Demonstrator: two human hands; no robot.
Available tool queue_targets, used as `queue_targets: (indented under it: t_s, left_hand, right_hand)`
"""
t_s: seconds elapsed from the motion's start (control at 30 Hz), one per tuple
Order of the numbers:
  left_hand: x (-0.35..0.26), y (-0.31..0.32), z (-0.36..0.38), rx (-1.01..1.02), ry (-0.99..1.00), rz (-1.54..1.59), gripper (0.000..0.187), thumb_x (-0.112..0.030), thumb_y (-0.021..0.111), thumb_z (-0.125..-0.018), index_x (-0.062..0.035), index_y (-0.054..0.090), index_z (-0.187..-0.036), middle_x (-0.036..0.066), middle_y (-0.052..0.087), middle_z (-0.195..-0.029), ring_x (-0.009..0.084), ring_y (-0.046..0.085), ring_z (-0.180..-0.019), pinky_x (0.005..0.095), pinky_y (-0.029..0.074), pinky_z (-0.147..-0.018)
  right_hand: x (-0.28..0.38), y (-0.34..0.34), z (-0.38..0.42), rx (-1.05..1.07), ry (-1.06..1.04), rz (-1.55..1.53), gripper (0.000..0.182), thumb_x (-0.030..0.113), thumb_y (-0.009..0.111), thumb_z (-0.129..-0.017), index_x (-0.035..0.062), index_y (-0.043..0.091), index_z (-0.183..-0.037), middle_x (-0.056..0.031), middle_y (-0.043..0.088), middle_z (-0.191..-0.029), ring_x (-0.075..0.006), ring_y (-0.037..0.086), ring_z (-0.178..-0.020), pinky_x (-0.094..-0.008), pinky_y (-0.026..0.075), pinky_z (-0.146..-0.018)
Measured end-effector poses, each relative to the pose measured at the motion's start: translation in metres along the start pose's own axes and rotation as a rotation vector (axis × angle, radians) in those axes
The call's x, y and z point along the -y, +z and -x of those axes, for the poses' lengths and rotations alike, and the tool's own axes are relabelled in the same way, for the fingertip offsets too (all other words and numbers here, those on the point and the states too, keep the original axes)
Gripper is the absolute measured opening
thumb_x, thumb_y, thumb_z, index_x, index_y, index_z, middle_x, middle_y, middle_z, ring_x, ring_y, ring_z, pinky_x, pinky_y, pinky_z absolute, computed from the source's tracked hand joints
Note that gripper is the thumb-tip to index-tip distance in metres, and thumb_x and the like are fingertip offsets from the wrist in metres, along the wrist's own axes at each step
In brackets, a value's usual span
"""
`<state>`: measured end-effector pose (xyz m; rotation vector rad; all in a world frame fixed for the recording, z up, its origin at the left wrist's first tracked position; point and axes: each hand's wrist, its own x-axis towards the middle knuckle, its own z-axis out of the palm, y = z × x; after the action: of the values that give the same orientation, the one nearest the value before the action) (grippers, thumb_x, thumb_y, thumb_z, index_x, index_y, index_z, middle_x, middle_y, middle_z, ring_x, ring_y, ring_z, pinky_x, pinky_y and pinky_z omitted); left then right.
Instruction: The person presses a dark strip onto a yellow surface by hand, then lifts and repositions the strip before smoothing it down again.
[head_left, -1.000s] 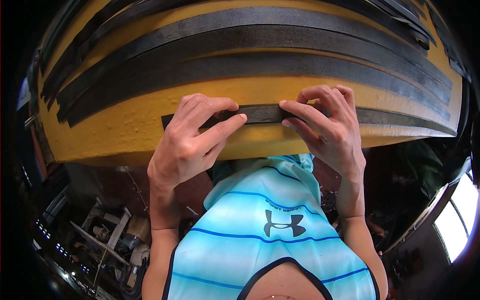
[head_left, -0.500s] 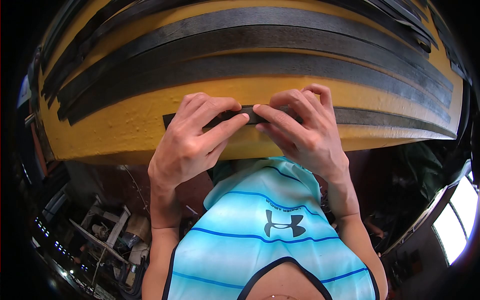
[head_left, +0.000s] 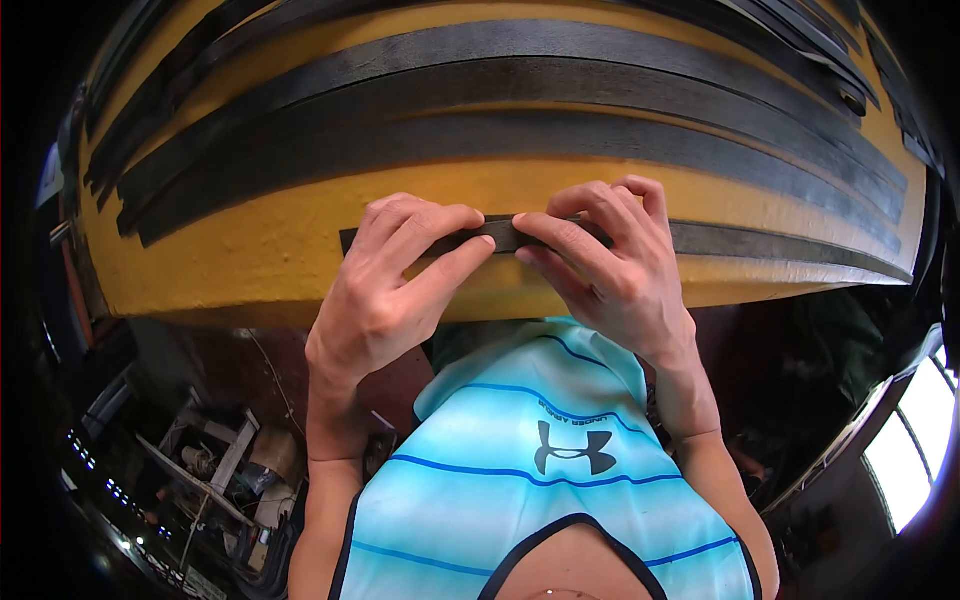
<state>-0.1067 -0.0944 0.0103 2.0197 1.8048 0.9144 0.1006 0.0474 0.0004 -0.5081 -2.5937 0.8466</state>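
A narrow dark strip lies along the near edge of a yellow surface. My left hand pinches this strip between thumb and fingers, a little in from its left end. Close beside it, my right hand grips the same strip, thumb tip and fingertips on its edges. A short piece of the strip shows between the two hands. Beyond them, several wider dark strips run side by side across the yellow surface.
More dark strips lie bunched at the far right, one with a curled end. Below the surface at the left are a wooden frame and a cardboard box. A bright window is at the lower right.
The left end of the narrow strip sits slightly further right in view, and my left hand has shifted slightly right with it. Both hands keep their pinch.
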Motion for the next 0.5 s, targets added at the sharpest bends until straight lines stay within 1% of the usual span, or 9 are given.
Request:
queue_targets:
  t_s: [0.1,0.27,0.5]
  left_hand:
    - [0.0004,0.0002,0.0006,0.003,-0.029,0.013,0.039,0.011,0.079,-0.072,-0.0024,0.081,-0.109,0.013,0.073,-0.115,0.0315,0.070,-0.102,0.0452,0.057,-0.094]
    - [0.0006,-0.0012,-0.0005,0.014,-0.015,0.010,0.044,0.010,0.079,-0.068,-0.0030,0.081,-0.110,0.012,0.073,-0.116,0.0322,0.069,-0.104,0.0461,0.056,-0.095]
    - [-0.0014,-0.0005,-0.0027,0.023,-0.028,0.007,0.045,0.011,0.079,-0.067,-0.0027,0.081,-0.110,0.011,0.073,-0.117,0.0323,0.068,-0.104,0.0461,0.056,-0.093]
  right_hand:
    - [0.0001,0.0000,0.0001,-0.001,0.002,-0.002,0.028,0.019,0.084,-0.088,0.0158,0.076,-0.115,-0.0010,0.065,-0.105,-0.0196,0.064,-0.097,-0.0447,0.043,-0.098]
    - [0.0024,-0.0025,-0.0026,0.008,0.005,-0.001,0.027,0.018,0.083,-0.088,0.0149,0.076,-0.114,-0.0011,0.064,-0.103,-0.0196,0.064,-0.094,-0.0450,0.043,-0.098]
    - [0.0078,0.0018,-0.0095,0.031,-0.015,0.005,0.025,0.017,0.082,-0.089,0.0138,0.075,-0.112,-0.0006,0.064,-0.101,-0.0192,0.063,-0.092,-0.0460,0.044,-0.097]
